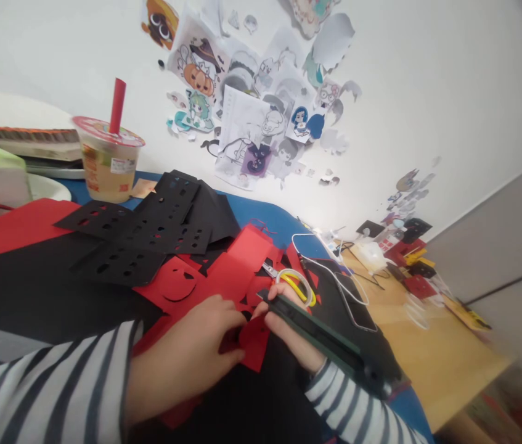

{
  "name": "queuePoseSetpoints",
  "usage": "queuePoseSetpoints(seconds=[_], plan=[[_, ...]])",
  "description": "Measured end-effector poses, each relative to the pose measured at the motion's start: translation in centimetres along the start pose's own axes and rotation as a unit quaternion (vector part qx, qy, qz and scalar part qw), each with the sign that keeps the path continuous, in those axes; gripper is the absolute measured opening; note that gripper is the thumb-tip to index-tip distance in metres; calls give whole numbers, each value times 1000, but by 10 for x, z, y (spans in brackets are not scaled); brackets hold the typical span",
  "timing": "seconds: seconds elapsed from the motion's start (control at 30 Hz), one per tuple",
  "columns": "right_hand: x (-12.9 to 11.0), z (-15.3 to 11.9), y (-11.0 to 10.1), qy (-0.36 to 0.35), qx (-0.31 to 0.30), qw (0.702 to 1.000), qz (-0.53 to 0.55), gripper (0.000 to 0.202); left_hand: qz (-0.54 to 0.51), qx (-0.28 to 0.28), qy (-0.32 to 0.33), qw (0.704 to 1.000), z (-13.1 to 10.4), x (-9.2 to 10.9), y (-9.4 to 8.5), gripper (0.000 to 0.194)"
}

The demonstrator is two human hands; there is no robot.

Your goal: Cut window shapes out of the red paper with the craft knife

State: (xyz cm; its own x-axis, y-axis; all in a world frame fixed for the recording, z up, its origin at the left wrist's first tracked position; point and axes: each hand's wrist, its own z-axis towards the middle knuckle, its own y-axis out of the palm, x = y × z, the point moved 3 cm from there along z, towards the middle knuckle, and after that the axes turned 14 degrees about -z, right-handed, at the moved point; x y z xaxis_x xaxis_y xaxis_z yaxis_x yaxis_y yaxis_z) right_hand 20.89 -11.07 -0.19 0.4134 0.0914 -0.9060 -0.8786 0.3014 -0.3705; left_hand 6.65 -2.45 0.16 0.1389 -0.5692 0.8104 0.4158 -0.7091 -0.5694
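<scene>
My right hand [291,330] is closed around a dark green utility knife [316,336], its short blade pointing to the left over the red paper. Just left of it, my left hand [191,351] has its thumb and fingers bent together at the edge of a small red paper piece [255,348]. Its fingertips are partly hidden by the paper. Beneath and beyond both hands lie more red paper sheets [224,271], one with a curved cut line. Yellow-and-white-handled scissors [295,285] lie right behind my right hand.
Black card sheets with cut-out holes [150,222] lie at the back left. Behind them stands a lidded drink cup [109,163] with a red straw. A phone [355,302] and a white cable [320,237] lie to the right, near a wooden table [431,351]. Drawings cover the wall.
</scene>
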Motion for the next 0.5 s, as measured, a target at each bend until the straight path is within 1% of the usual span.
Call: queuePoseSetpoints(seconds=[0.03,0.1,0.17,0.2,0.23,0.27,0.33,0.43,0.5], plan=[[-1,1,-4,-23,22,999,-10,27,-1,-2,4,1000,1,1,-1,8],[-4,2,-15,-65,85,993,-50,30,3,-13,9,1000,3,1,-2,13],[-7,0,-28,-90,144,982,-83,35,15,-21,8,1000,7,0,-3,19],[-8,-2,-33,-95,161,978,-95,37,22,-23,8,999,8,-1,-3,20],[-9,-5,-36,-97,164,976,-105,37,29,-22,9,999,9,-2,-3,19],[-9,-9,-37,-96,156,976,-114,37,35,-18,11,999,10,-3,-3,18],[-8,-16,-35,-90,116,980,-130,33,43,-11,18,999,10,-5,-2,15],[-5,-25,-21,-79,48,990,-109,22,53,-6,23,998,9,-5,0,13],[-4,-27,-12,-83,25,992,-94,21,58,-7,25,998,9,-4,0,11]])
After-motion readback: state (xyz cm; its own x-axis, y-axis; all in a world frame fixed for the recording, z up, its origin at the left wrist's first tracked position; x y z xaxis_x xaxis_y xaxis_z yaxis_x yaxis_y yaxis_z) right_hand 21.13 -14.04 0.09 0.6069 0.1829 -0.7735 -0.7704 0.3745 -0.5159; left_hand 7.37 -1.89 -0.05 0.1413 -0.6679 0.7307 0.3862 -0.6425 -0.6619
